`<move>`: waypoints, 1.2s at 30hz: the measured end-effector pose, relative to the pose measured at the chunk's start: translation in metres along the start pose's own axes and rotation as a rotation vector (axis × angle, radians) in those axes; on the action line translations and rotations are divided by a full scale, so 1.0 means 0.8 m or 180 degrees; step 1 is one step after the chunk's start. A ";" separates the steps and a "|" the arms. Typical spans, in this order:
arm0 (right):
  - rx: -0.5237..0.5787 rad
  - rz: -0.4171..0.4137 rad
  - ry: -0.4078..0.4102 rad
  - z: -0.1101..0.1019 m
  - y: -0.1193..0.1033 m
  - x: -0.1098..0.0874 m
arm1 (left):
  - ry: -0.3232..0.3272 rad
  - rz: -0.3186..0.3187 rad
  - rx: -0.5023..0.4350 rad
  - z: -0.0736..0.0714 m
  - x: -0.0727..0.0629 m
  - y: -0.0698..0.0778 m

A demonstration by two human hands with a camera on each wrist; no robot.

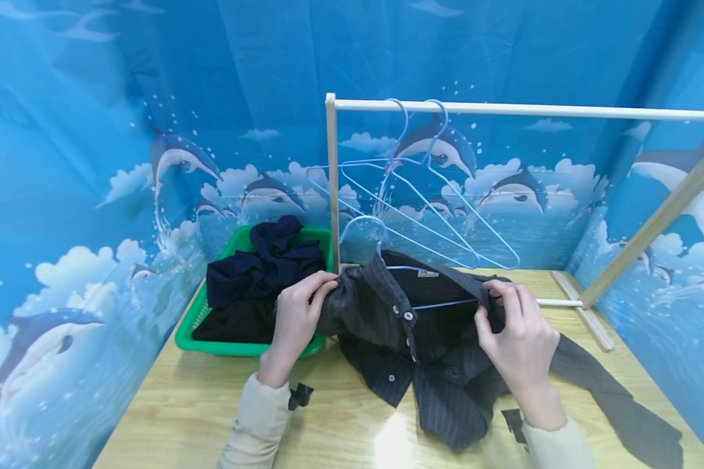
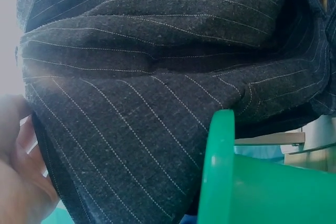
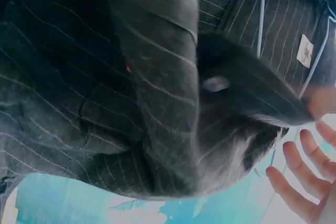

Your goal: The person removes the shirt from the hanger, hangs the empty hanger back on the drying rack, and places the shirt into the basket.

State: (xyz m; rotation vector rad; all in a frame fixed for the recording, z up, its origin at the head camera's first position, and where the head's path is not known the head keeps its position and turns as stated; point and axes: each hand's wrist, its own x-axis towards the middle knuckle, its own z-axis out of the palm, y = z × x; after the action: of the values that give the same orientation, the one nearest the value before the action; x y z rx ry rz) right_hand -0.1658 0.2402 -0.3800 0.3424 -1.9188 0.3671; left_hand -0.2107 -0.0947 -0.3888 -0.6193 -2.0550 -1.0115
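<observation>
A dark pinstriped shirt (image 1: 369,312) with pale buttons is spread over a light blue hanger (image 1: 364,220), whose hook rises above the collar. My left hand (image 1: 299,312) pinches the shirt at its left shoulder, beside the basket. At the opposite side of the neck opening, my right hand (image 1: 519,332) pinches the front edge between thumb and fingers. Inside the collar a small white label (image 3: 305,51) shows in the right wrist view. One sleeve (image 1: 622,404) trails across the table to the right. In the left wrist view the striped cloth (image 2: 121,129) hangs beside the basket's green rim.
A green basket (image 1: 184,329) holding dark clothes (image 1: 258,273) stands at the left. Behind the shirt is a wooden rack with a white rail (image 1: 534,111), on which two blue hangers (image 1: 440,130) hang. The rack's foot (image 1: 583,312) stands at the right of the table (image 1: 152,410).
</observation>
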 end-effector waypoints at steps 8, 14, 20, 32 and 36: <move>-0.0268 0.0301 0.0443 -0.018 0.012 0.014 | -0.0114 -0.0042 -0.0051 -0.004 0.001 -0.001; -0.0236 0.0402 0.0452 -0.032 0.024 0.022 | -0.0248 0.0024 -0.0230 -0.005 0.000 -0.001; -0.0167 0.0307 -0.0014 -0.037 0.035 0.021 | -0.0172 0.0000 -0.0222 -0.005 0.000 -0.001; -0.0009 0.0127 -0.0242 -0.037 0.034 0.019 | -0.0102 -0.0092 -0.0259 -0.006 0.001 -0.003; 0.0089 -0.0173 -0.0243 -0.030 0.025 0.018 | -0.0168 -0.0078 -0.0232 -0.003 0.000 -0.003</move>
State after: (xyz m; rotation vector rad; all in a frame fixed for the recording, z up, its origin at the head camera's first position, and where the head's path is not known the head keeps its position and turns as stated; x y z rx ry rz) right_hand -0.1591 0.2675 -0.3601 0.4317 -1.9760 0.3496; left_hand -0.2116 -0.0984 -0.3886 -0.6660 -2.0837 -1.0990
